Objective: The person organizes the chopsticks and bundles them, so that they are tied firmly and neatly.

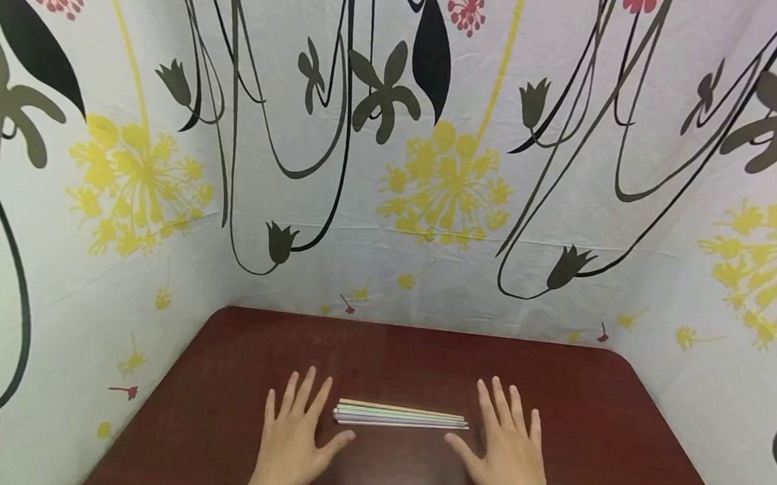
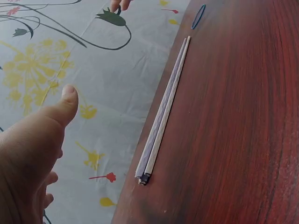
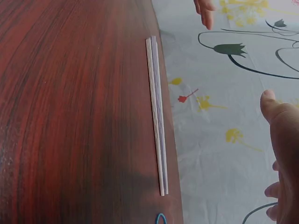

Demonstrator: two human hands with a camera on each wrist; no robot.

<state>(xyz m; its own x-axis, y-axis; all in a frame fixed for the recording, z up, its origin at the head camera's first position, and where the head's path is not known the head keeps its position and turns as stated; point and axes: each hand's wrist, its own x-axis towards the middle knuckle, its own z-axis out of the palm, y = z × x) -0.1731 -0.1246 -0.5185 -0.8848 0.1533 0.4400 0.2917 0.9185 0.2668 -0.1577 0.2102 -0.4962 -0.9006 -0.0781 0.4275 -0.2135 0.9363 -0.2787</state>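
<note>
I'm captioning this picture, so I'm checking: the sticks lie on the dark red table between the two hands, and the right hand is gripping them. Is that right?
Not the grip: the head view shows the right hand with fingers spread, holding nothing. The sticks do lie on the dark red table between the two hands.

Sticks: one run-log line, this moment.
left hand: spread, empty | right hand: spread, empty | sticks: on table, between hands

The worktop [image 1: 381, 361] looks like wood, its grain showing under a smooth, faintly glossy finish. On the worktop, the slender sticks [image 1: 401, 415] look smooth; wood or plastic cannot be told. Around it hangs matt, lightly creased cloth [image 1: 391, 205].
</note>
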